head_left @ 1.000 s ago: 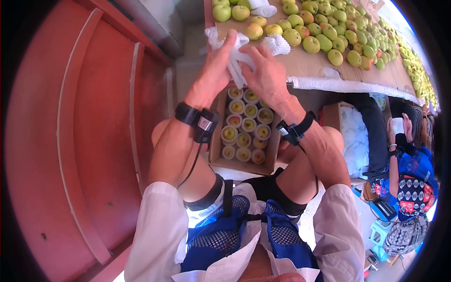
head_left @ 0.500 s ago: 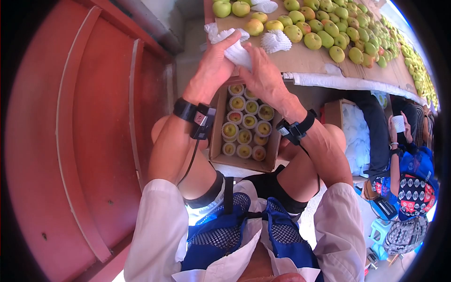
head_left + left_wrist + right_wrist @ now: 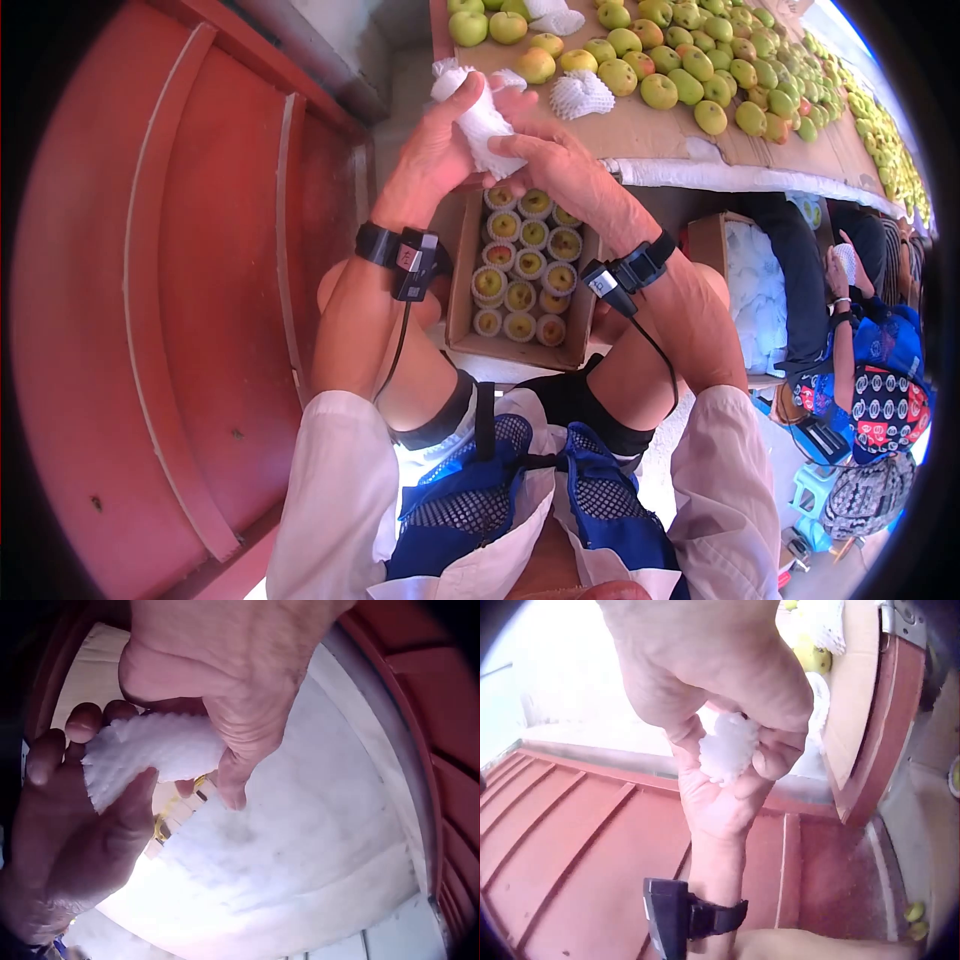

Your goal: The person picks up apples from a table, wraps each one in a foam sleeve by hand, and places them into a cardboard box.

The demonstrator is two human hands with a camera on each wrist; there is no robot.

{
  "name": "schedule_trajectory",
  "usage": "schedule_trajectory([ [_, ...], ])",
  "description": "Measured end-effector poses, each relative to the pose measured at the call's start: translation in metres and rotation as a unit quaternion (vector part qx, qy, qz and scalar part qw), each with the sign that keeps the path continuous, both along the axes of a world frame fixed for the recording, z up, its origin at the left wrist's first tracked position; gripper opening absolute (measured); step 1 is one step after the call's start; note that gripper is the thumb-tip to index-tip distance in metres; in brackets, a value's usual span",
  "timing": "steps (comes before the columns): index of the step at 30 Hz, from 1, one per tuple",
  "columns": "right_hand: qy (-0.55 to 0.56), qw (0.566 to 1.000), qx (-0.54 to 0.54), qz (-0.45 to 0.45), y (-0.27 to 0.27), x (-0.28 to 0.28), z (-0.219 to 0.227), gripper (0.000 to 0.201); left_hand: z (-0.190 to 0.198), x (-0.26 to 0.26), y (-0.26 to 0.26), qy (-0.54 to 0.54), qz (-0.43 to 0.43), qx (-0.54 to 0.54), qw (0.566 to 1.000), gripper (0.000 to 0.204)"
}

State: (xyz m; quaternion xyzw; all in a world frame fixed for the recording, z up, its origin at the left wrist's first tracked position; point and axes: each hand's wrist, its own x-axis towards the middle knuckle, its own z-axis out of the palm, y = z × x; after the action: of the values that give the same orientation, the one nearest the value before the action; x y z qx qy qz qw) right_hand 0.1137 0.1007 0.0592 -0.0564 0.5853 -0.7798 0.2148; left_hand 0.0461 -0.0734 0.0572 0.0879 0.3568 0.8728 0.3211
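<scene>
Both hands hold a white foam net sleeve (image 3: pixel 483 122) over the near left corner of the apple table. Its shape is a narrow, crumpled tube, and no apple shows in it. My left hand (image 3: pixel 432 150) grips the sleeve, thumb along its upper part. Lower down, my right hand (image 3: pixel 570 165) pinches it with the thumb across the front. In the left wrist view, the sleeve's scalloped end (image 3: pixel 101 761) points toward the right palm. The right wrist view shows a bunched foam end (image 3: pixel 729 746) between the hands. Another crumpled foam sleeve (image 3: pixel 581 95) lies on the cardboard nearby.
Below my hands, between the knees, an open cardboard box (image 3: pixel 515 350) holds rows of apples in foam nets. Many loose apples (image 3: pixel 690 88) cover the table (image 3: pixel 650 140). A red panel (image 3: pixel 230 300) stands at left. At right, another person (image 3: pixel 880 350) sits beside a box of white wrapping (image 3: pixel 755 300).
The sleeve has shifted slightly left between my hands and turned more upright. My right hand has rolled over, bringing its thumb across the front of the foam.
</scene>
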Motion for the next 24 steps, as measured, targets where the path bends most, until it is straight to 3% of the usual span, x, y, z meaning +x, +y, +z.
schedule_trajectory([
  [4,-0.039,0.997,-0.067,0.021,-0.007,-0.003,-0.003,0.036,0.001,-0.002,-0.007,0.007,0.069,-0.05,0.996,0.039],
  [8,0.036,0.998,-0.041,0.044,-0.016,-0.006,-0.01,0.034,0.021,0.013,-0.009,0.086,0.136,-0.093,0.983,0.023],
  [11,0.081,0.996,-0.008,0.041,-0.023,-0.007,-0.011,0.032,0.02,0.017,-0.014,0.169,0.147,-0.115,0.968,0.022],
  [18,0.137,0.988,0.062,0.024,-0.039,-0.009,-0.02,0.026,0.018,0.012,-0.028,0.115,0.121,-0.069,0.984,0.032],
  [24,0.131,0.989,0.063,0.019,-0.056,-0.008,-0.013,0.039,0.03,0.007,-0.034,0.089,0.193,-0.086,0.973,0.039],
])
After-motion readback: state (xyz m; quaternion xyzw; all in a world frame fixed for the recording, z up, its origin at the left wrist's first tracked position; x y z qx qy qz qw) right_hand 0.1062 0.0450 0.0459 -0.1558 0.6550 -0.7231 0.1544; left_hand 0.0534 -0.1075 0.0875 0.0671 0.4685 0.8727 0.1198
